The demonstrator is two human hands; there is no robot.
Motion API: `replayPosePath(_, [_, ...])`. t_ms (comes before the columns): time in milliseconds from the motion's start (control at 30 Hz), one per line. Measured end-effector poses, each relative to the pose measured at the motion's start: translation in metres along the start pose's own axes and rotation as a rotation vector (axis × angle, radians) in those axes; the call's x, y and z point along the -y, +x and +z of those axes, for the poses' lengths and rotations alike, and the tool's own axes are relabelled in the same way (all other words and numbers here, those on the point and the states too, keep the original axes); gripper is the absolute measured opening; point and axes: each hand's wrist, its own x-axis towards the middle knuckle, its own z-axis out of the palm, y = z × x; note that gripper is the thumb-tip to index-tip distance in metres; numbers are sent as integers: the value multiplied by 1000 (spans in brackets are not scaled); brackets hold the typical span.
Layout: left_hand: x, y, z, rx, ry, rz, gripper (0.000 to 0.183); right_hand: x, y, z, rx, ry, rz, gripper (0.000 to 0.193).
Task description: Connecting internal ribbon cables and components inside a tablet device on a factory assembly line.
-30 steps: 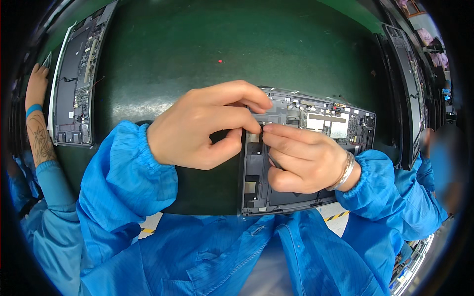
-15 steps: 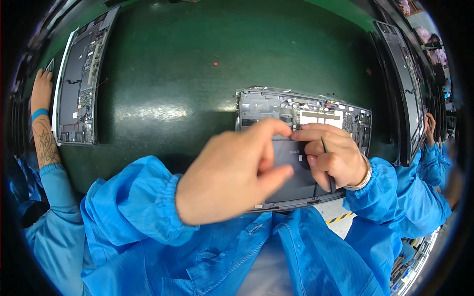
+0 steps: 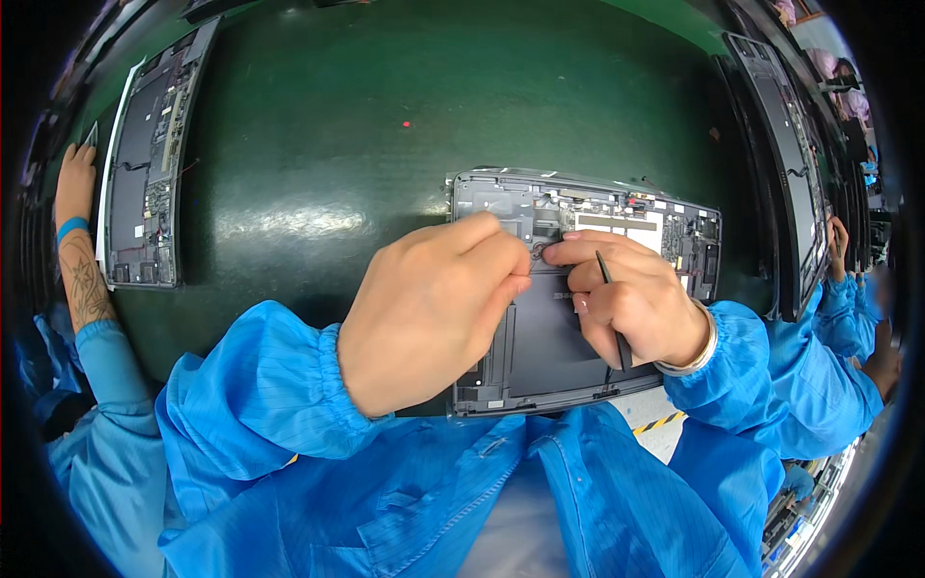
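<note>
An opened laptop base lies in front of me, its inner parts showing: a dark battery area nearest me and circuit boards along the far side. Over its left half, my left hand is closed, thumb and forefinger pinched together; whatever they hold is too small or hidden to make out. My right hand rests over the middle of the base, its forefinger touching the parts near the left fingertips. Tucked in the curled fingers of that hand is a slim black pointed tool, its tip pointing up and away.
Another opened laptop base lies at the left, with a co-worker's tattooed arm beside it. More laptop bases stand at the right, near another person's hand. A small red spot shows on the green tabletop.
My left hand's fingers, spread and blurred before, have come together in a pinch and moved slightly left. My right hand has shifted a little left. The view has shifted slightly.
</note>
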Motion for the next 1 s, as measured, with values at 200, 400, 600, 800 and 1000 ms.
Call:
replayPosePath(200, [3,2,-1,-22,50,6,10,-3,-1,7,-16,-182,-142,20])
replayPosePath(400, [5,4,0,-47,60,2,12,-1,7,-1,44,-96,-109,22])
replayPosePath(600, [3,2,-2,-45,28,-42,12,0,37,-9,-42,145,312,29])
replayPosePath(800, [5,3,0,-34,17,-73,13,0,60,-24,182,76,439,30])
replayPosePath(1000, [5,3,0,-36,25,-66,12,1,70,-27,304,-106,360,26])
